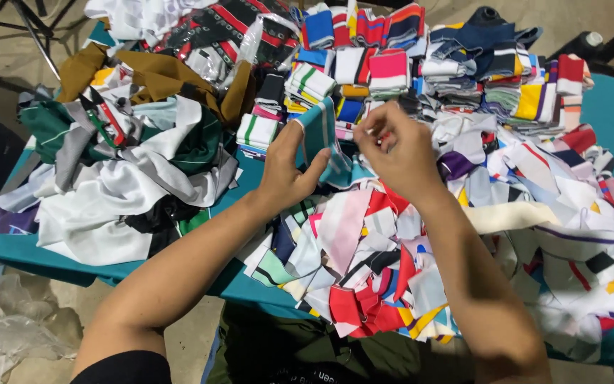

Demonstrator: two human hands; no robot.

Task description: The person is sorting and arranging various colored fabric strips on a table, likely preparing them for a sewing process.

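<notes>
Teal striped collar piece (319,135) sits pinched in your left hand (287,171) and right hand (397,153), folded stacks (364,71) behind it, loose heap (421,263) unsorted before it.

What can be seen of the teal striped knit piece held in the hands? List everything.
The teal striped knit piece is a ribbed band of soft fabric, teal with thin white stripes along its edges. It is held upright and slightly curved above the teal table, its lower end drooping toward the loose fabric pile. The left hand grips its left edge, thumb in front. The right hand pinches near its right edge. Folded stacks of striped bands lie behind it.
</notes>
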